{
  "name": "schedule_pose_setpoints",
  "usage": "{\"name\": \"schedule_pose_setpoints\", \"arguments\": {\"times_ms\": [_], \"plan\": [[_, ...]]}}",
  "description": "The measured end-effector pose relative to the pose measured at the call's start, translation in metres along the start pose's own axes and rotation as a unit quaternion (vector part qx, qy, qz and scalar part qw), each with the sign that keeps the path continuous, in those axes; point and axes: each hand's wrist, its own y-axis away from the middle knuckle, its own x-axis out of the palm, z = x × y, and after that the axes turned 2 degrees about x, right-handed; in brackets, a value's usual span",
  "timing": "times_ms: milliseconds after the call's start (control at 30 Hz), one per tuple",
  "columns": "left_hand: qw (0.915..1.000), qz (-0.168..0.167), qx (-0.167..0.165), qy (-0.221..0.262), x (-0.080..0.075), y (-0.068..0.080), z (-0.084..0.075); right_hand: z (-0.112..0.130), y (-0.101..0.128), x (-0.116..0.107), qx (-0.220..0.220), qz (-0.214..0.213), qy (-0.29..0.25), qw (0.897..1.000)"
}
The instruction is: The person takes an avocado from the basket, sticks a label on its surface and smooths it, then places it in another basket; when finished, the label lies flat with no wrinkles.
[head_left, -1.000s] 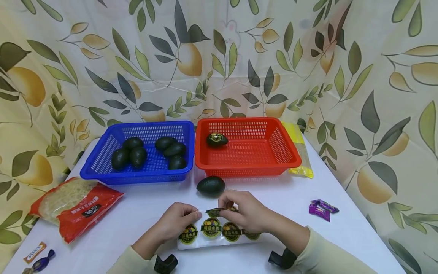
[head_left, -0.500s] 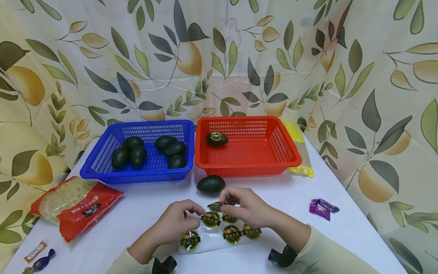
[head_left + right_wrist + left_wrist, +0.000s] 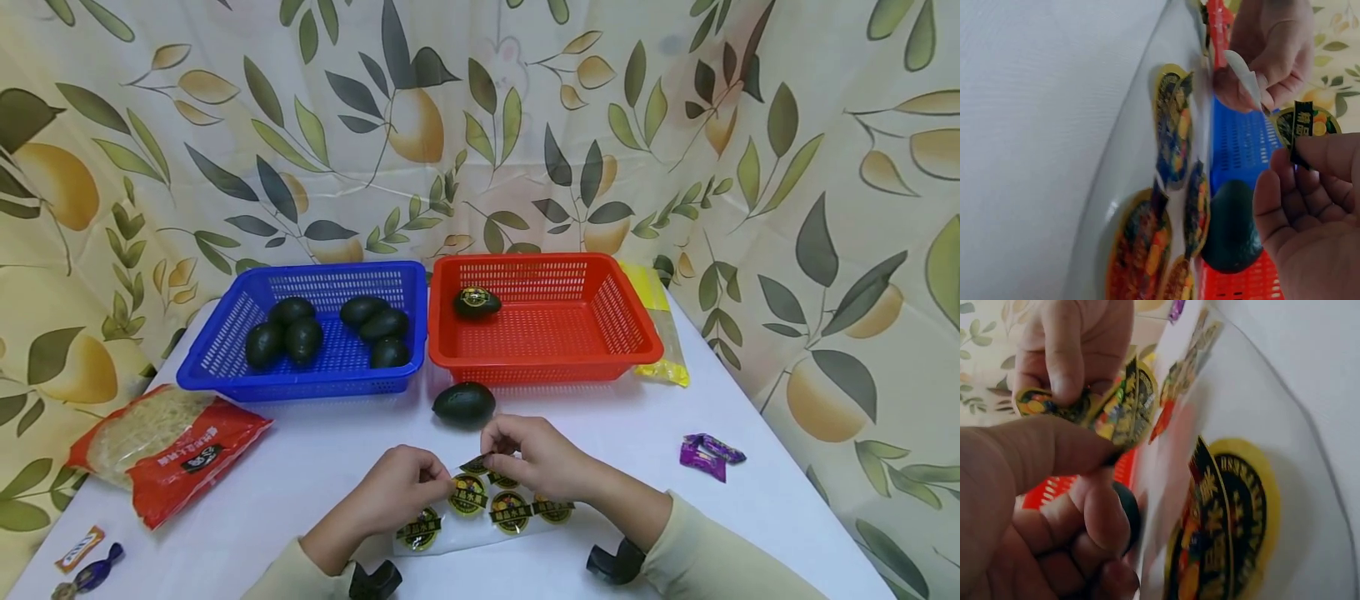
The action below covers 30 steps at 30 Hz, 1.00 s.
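Observation:
Over a clear-white sheet of round black-and-gold fruit stickers (image 3: 459,535), both hands work close together. My left hand (image 3: 401,493) pinches one round sticker (image 3: 1129,409) by its edge; its pale back (image 3: 1244,72) shows in the right wrist view. Between thumb and fingertips, my right hand (image 3: 542,454) holds another sticker (image 3: 1305,125), seen tilted in the head view. More stickers (image 3: 511,512) lie on the sheet below the hands. Just beyond the right hand, a dark green avocado (image 3: 463,405) lies on the white table, apart from the fingers.
A blue basket (image 3: 300,390) with several avocados stands at the back left. Beside it, a red basket (image 3: 540,371) holds one stickered avocado (image 3: 476,302). Around them lie a red food bag (image 3: 180,454), a yellow packet (image 3: 660,325), purple candies (image 3: 708,457) and other wrapped sweets (image 3: 93,573).
The left hand has lifted a sticker off the sheet, leaving a bare spot, then moved slightly right and down with it. The right hand keeps its sticker and has barely moved.

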Motion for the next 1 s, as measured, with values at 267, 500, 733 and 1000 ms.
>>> {"name": "schedule_pose_setpoints", "arguments": {"times_ms": [267, 500, 733, 1000], "plan": [[0.9983, 0.039, -0.014, -0.042, 0.004, -0.001, -0.002, -0.005, -0.001, -0.005, -0.005, -0.047, 0.084, 0.995], [0.992, 0.002, -0.026, -0.124, 0.015, 0.0, -0.002, -0.005, -0.004, -0.009, 0.001, -0.039, 0.038, 0.999], [0.987, -0.054, -0.072, -0.133, 0.018, -0.002, -0.003, 0.0, -0.006, -0.007, 0.0, -0.04, 0.019, 0.999], [0.9862, -0.165, 0.01, -0.004, 0.006, -0.011, -0.005, 0.0, -0.019, -0.005, 0.039, -0.043, 0.003, 0.998]]}}
